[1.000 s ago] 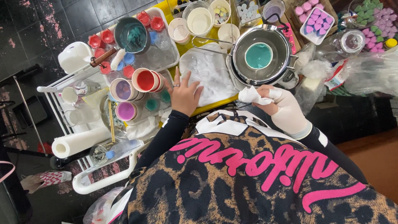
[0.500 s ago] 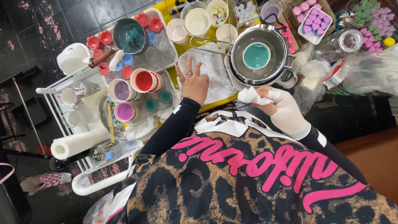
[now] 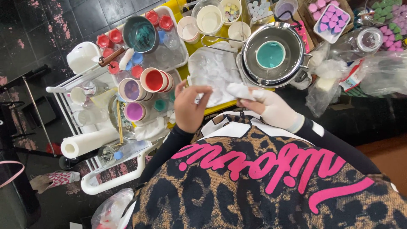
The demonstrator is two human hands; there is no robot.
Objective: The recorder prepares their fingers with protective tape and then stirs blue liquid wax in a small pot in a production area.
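Observation:
My bare left hand (image 3: 190, 107) hovers at the near edge of a white, wax-smeared tray (image 3: 212, 68). Its fingers are curled and raised, and whether they pinch anything is unclear. My right hand (image 3: 273, 109), in a white glove, grips a crumpled white wipe (image 3: 238, 90) just in front of the tray's right corner. The two hands are close together, with the wipe between them. A black sleeve covers each of my arms, and my leopard-print top with pink lettering fills the bottom of the view.
A steel pot (image 3: 292, 38) holding a cup of teal wax (image 3: 270, 54) stands right of the tray. A white cart (image 3: 63, 91) on the left carries coloured cups (image 3: 153, 79), a teal-stained bowl (image 3: 140, 34) and a paper roll (image 3: 85, 144). Trays of pink shapes (image 3: 328, 19) and plastic bags (image 3: 383, 72) lie at right.
My left hand has lifted off the white tray and drawn back toward my body, its fingers curling in. The gloved right hand has stayed in place with the wipe.

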